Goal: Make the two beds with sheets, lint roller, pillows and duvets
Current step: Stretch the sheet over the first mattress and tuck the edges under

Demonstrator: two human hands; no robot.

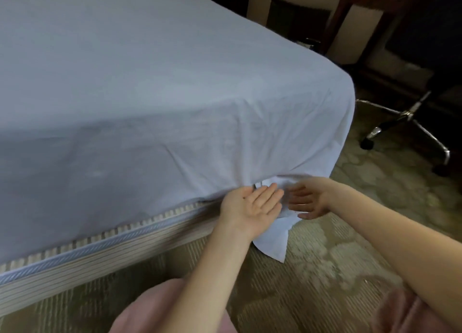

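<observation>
Head view: a white sheet [175,95] was seen spread over the top of the bed [62,277] and draped down its near side and its right corner. Along the near side the sheet's lower edge was drawn in above the bed's striped side and corded trim [75,251]. At the corner a loose flap [272,242] of the sheet was left hanging down toward the carpet [325,257].

The left hand [252,205] was held palm up at the seam where the sheet met the striped side, with its fingers straight and close together and their tips laid against the sheet's gathered edge; nothing was gripped by it. The right hand [308,200] was held just beside it, palm turned toward the left hand, with fingers spread and loosely bent in front of the hanging flap. It was blurred, but nothing was seen clasped in it.

Pink clothing [412,312] was seen at the bottom edge. A swivel chair's chrome base [405,122] on castors was set on the patterned carpet, well apart from the bed's corner to the right, and dark wooden furniture [350,15] was seen beyond it.
</observation>
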